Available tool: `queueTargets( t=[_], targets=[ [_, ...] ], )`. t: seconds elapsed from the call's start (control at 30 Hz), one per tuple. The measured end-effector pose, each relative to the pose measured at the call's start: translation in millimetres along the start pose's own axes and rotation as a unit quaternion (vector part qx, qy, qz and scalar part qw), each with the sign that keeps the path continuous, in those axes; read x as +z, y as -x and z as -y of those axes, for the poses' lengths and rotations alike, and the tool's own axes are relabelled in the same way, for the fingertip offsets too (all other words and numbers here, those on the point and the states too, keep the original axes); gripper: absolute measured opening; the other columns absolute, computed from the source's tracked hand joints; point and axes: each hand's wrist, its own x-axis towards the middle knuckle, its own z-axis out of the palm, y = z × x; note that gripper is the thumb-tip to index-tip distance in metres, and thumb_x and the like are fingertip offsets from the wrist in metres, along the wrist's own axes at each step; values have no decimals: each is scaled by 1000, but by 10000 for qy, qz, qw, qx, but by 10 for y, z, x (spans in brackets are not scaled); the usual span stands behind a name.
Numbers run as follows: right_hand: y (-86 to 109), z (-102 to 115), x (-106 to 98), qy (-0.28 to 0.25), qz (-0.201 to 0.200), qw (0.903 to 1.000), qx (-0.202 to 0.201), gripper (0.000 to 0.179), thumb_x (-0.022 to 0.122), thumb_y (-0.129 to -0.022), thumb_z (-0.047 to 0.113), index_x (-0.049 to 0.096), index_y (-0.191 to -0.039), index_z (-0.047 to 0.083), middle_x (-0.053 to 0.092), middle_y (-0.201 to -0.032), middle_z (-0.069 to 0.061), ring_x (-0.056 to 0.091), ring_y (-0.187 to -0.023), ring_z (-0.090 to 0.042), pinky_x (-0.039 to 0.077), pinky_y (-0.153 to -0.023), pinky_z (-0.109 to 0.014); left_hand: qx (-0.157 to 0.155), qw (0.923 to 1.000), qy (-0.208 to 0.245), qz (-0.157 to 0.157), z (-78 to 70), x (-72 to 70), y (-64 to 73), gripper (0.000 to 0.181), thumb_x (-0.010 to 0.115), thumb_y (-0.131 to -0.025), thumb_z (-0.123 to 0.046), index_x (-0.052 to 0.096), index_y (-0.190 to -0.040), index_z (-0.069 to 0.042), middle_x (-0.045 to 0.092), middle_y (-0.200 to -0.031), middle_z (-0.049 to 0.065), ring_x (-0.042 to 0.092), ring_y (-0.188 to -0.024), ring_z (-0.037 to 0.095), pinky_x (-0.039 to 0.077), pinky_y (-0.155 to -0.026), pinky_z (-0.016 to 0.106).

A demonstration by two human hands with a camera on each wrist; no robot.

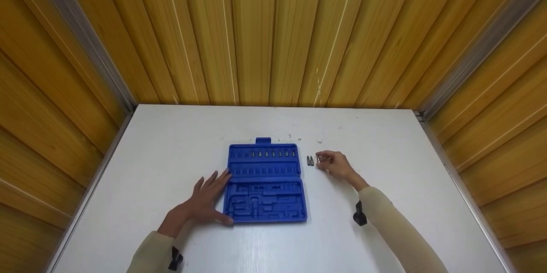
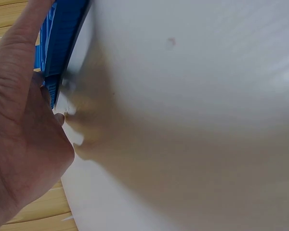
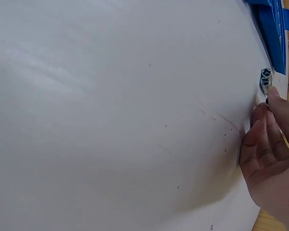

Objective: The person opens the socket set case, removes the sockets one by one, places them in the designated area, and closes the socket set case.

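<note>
A blue plastic tool case (image 1: 264,177) lies unfolded on the white table, its moulded slots facing up. Several small screwdriver bits (image 1: 273,153) stand in a row in its far half. My left hand (image 1: 201,204) rests against the case's left side, fingers spread and thumb at the near left corner. To the right of the case, my right hand (image 1: 337,165) pinches a small metal socket (image 1: 318,159) between thumb and fingertips, mostly covered by them. Right beside it, two shiny sockets (image 3: 266,77) sit side by side on the table, between the hand and the case.
The white table (image 1: 179,136) has small dark marks and specks behind the case. Yellow wood-patterned panels (image 1: 273,38) rise at the back and both sides. The case's latch tab (image 1: 263,140) sticks out at its far edge.
</note>
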Motion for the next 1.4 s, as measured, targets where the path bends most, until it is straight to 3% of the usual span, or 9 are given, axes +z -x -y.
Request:
queueTargets(
  t=[0.1, 0.3, 0.53, 0.73, 0.87, 1.07, 1.27, 1.4],
  targets=[
    [-19, 2, 33, 74, -78, 9999, -84, 36, 71, -92, 0, 65, -126, -11, 71, -106, -29, 60, -80, -17, 44, -59, -18, 0, 10000, 1, -3, 7, 5, 5, 136, 88, -64, -65, 14, -165, -13, 8, -174, 6, 1, -160, 44, -3, -122, 71],
    [-24, 31, 62, 377, -138, 9991, -101, 35, 72, -92, 0, 67, -124, -10, 71, -105, -25, 64, -91, -25, 48, -77, -22, -24, 10000, 27, 13, -13, 0, 9, 136, 89, -64, -65, 13, -166, -15, 7, -175, 5, 0, -160, 43, -4, -122, 70],
    [-6, 53, 53, 612, -69, 9979, -185, 35, 70, -93, 1, 65, -125, -12, 69, -106, -26, 65, -96, -33, 51, -83, -31, 2, 10000, 29, 9, -43, -30, 0, 136, 89, -64, -63, 13, -166, -14, 8, -174, 6, 0, -160, 43, -4, -121, 70],
    [-3, 67, 11, 553, 101, 9982, -219, 37, 70, -93, 0, 64, -127, -13, 70, -105, -27, 66, -93, -31, 50, -77, -24, 58, 9999, 93, 13, -44, -34, -1, 136, 90, -64, -62, 14, -165, -13, 6, -174, 6, 1, -159, 45, -4, -121, 71],
    [-9, 87, -31, 576, 229, 9976, -309, 35, 70, -94, 1, 64, -126, -13, 71, -104, -27, 69, -89, -30, 49, -66, -18, 53, 9999, 100, 5, -33, -20, 2, 136, 89, -64, -63, 14, -165, -14, 6, -174, 6, 1, -159, 45, -4, -121, 71],
    [-94, 206, -64, 416, 361, 9974, -464, 34, 67, -95, 1, 63, -126, -14, 71, -101, -29, 73, -81, -40, 50, -61, -15, 25, 10000, 59, -20, -5, -10, -4, 137, 89, -63, -65, 14, -166, -15, 7, -175, 5, 2, -159, 44, -4, -121, 71],
    [-209, 434, 51, 314, 576, 9949, -761, 36, 66, -98, 8, 63, -127, -13, 71, -100, -29, 71, -80, -46, 51, -63, -17, -38, 10000, -37, -9, 17, 12, 1, 137, 87, -63, -68, 13, -166, -15, 7, -175, 3, 1, -160, 42, -4, -122, 69],
    [-280, 589, 206, 302, 809, 9916, -966, 38, 66, -99, 14, 64, -127, -12, 72, -103, -28, 71, -81, -43, 51, -63, -18, 24, 10000, -44, -33, 16, 19, -3, 136, 87, -64, -67, 13, -166, -14, 7, -175, 4, 1, -160, 42, -4, -121, 70]
  ],
)
